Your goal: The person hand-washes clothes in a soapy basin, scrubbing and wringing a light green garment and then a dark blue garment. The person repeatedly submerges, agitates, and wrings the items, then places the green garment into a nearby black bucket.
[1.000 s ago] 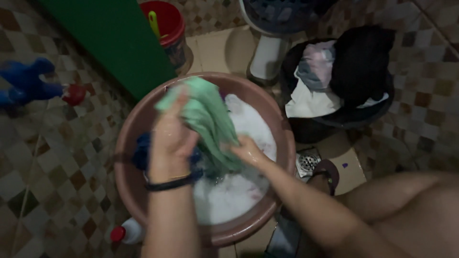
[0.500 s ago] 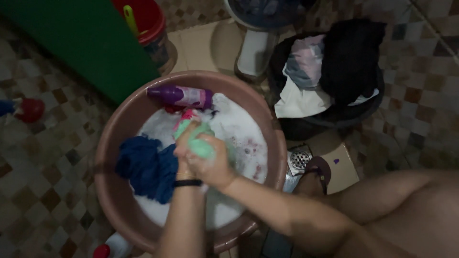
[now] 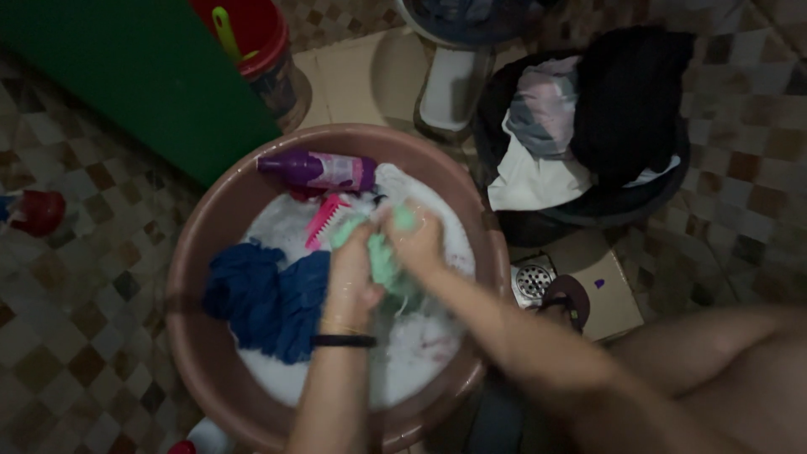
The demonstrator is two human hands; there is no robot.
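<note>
Our brown basin (image 3: 195, 277) brims with suds (blue cloth (image 3: 267, 296) lies left). Left hand (image 3: 351, 273) and right hand (image 3: 416, 240), both clenched, scrub the green cloth (image 3: 385, 259) centrally. Hard rubbing could slosh suds out or knock the far purple bottle (image 3: 319, 171).

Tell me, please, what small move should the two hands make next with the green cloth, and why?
Probably rub on: draw the left hand back against the right hand. Both grip the bunched green cloth just over the suds in the brown basin, so the folds between the hands look only part scrubbed.
</note>
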